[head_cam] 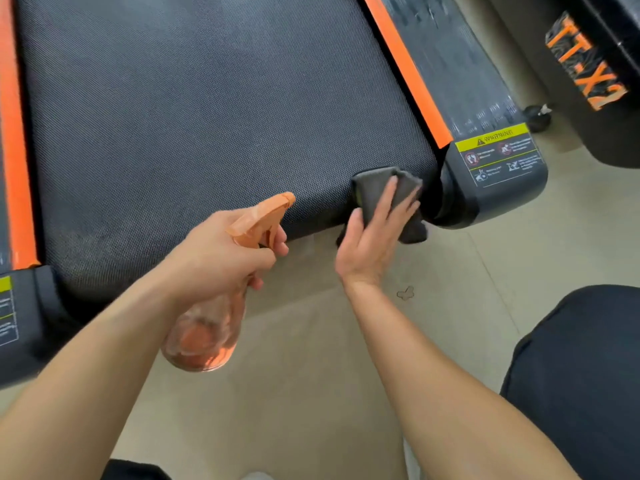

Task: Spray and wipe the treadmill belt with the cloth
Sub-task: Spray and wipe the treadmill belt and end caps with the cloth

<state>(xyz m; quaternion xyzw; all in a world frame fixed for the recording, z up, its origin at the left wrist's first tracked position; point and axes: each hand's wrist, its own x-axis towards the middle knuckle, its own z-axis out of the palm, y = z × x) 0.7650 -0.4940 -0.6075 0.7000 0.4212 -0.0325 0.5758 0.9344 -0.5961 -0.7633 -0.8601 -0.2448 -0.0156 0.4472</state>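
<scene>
My left hand (221,251) grips a clear orange spray bottle (204,334). My right hand (372,237) presses a dark grey cloth (370,185), fingers (388,199) straight.

Both forearms of the person are bare from the lower edge of the picture up to the wrists. The left hand (221,258) and the right hand (370,244) are bare too. A black garment (581,382) of plain, smooth fabric covers the right knee, and its outline is rounded. A small dark patch (135,471) of similar black fabric shows at the bottom edge on the left side.
</scene>
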